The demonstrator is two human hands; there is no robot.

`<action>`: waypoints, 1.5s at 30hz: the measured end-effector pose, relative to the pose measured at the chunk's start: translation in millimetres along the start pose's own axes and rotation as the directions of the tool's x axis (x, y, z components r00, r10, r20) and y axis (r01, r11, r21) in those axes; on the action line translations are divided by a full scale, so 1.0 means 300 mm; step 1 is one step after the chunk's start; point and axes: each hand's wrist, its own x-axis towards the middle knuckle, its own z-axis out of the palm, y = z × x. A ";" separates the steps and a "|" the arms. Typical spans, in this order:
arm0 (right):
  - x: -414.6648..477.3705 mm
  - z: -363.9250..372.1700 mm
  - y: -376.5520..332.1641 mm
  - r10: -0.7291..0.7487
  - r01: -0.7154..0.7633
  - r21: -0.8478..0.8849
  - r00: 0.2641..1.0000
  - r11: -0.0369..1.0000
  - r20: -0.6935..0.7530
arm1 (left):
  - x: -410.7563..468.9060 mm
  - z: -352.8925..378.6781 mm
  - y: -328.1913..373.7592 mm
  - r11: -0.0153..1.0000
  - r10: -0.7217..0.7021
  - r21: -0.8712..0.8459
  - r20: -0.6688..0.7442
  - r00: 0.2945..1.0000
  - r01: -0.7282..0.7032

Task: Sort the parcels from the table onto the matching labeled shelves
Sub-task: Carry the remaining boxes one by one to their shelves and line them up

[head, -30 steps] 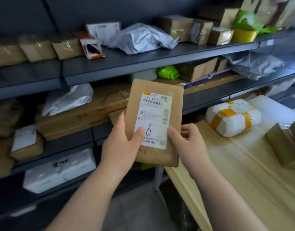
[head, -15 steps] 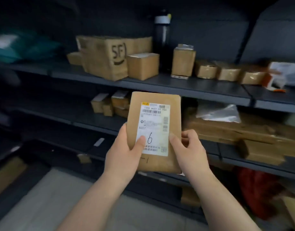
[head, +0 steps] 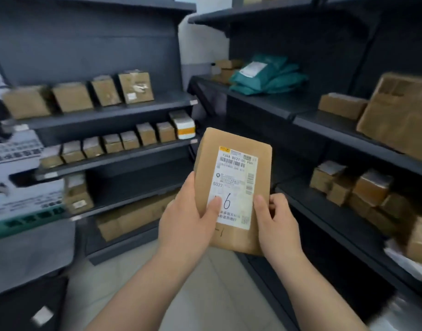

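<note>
Left of the brown parcel [head: 231, 163], a shelf [head: 133, 200] lies bare from a stack of boxes [head: 77, 197] to its right end. Up-left of the parcel, a row of small boxes [head: 124, 142] fills one shelf and four larger boxes [head: 86, 96] crowd the next. Right of it, clustered boxes [head: 355, 187] block all but the near stretch of board. Up-right, bare shelf shows between green bags [head: 269, 77] and a small box [head: 341, 106]. Below, the floor [head: 205, 283] is open.

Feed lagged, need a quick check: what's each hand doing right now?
Left hand: holding the brown parcel, thumb on its label.
Right hand: holding the same parcel by its right edge.
</note>
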 end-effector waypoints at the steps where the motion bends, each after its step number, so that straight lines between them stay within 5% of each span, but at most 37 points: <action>1: 0.030 0.040 -0.009 -0.012 0.012 -0.005 0.999 1.000 0.031 | 0.022 -0.018 -0.021 1.000 -0.009 0.014 -0.029 1.000 0.009; 16: 0.667 0.337 -0.162 -0.197 0.154 0.155 0.927 0.976 0.319 | 0.543 -0.028 -0.166 0.921 -0.255 -0.346 -0.193 0.948 0.177; 31: 1.163 0.614 -0.226 -0.367 0.241 0.322 0.829 0.916 0.422 | 1.054 0.056 -0.280 0.967 -0.254 -0.137 -0.449 0.857 0.215; 45: 1.616 1.130 -0.409 -0.382 0.301 0.272 0.863 0.914 0.329 | 1.720 -0.098 -0.646 0.972 -0.084 -0.233 -0.261 0.961 0.022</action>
